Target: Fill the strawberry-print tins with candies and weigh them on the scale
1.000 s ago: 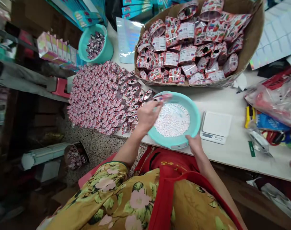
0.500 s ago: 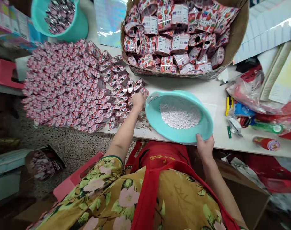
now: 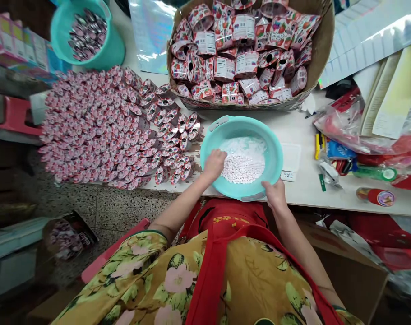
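Note:
A turquoise basin (image 3: 274, 135) rests on the table with small white tablets (image 3: 244, 169) and pale powder spread over its bottom. My right hand (image 3: 275, 192) grips its near right rim, thumb on the inner side. My left hand (image 3: 214, 166) reaches over the left rim, its fingers closed at the edge of the tablets. Whatever those fingers may hold is hidden. Left of the basin stand many small printed pouches (image 3: 169, 142) in packed rows, the nearest ones with dark round holes in their tops.
A cardboard box (image 3: 322, 58) of printed wrappers stands behind the basin. At the back left is a turquoise bucket (image 3: 115, 47) of shiny pieces. A white scale (image 3: 289, 158) sits right of the basin; plastic bags (image 3: 354, 122) and a small jar (image 3: 374, 197) lie farther right.
My left hand has moved right, from the pouches into the basin. The basin has turned and shifted left, tilting less, with my right hand still on its rim. The scale now shows.

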Demonstrator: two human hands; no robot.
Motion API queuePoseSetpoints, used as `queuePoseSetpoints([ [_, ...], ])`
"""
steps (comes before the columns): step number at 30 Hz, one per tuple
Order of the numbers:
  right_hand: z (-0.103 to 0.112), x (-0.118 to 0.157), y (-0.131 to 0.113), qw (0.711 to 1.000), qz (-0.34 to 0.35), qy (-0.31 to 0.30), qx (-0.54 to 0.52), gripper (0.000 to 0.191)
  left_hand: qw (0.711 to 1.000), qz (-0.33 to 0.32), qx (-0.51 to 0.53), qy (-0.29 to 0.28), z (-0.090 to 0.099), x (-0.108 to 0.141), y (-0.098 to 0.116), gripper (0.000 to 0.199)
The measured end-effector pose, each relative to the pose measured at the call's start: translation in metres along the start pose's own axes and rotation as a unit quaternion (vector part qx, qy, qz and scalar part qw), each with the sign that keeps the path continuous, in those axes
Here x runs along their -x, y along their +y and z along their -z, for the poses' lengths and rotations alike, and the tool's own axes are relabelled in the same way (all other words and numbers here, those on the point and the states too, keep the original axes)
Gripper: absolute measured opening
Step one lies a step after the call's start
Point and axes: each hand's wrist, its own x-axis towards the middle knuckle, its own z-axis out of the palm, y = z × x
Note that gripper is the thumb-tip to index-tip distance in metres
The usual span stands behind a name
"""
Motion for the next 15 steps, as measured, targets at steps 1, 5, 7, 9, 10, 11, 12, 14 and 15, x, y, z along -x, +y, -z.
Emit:
queuePoseSetpoints([
  [1,-0.005,0.002,0.0,1.0,0.003,-0.006,0.0,0.052,0.999,-0.027,-0.029,-0.026,-0.009,0.004,0.008,0.036],
  [5,-0.019,0.009,-0.005,1.0,0.003,0.004,-0.022,0.051,0.995,0.026,-0.062,-0.08,-0.027,0.016,0.03,0.06],
  [7,-0.023,0.012,-0.008,0.999,-0.01,0.008,-0.041,0.053,0.989,0.079,-0.028,-0.122,-0.029,0.026,0.042,0.073],
  [9,-0.026,0.015,-0.01,0.998,-0.024,0.003,-0.059,0.058,0.978,0.112,0.026,-0.172,-0.03,0.037,0.059,0.083],
  [10,-0.027,0.017,-0.011,0.997,-0.028,0.001,-0.067,0.061,0.973,0.114,0.061,-0.193,-0.031,0.041,0.068,0.085],
  [11,-0.027,0.018,-0.012,0.997,-0.029,-0.003,-0.075,0.063,0.967,0.106,0.101,-0.208,-0.032,0.044,0.077,0.083],
  [12,-0.027,0.018,-0.013,0.996,-0.029,-0.008,-0.082,0.064,0.962,0.092,0.144,-0.215,-0.034,0.046,0.086,0.079],
  [14,-0.027,0.018,-0.016,0.996,-0.022,-0.018,-0.087,0.067,0.948,0.055,0.229,-0.214,-0.038,0.045,0.1,0.063],
  [15,-0.027,0.017,-0.017,0.996,-0.012,-0.025,-0.081,0.067,0.939,0.043,0.27,-0.21,-0.04,0.042,0.106,0.055],
])
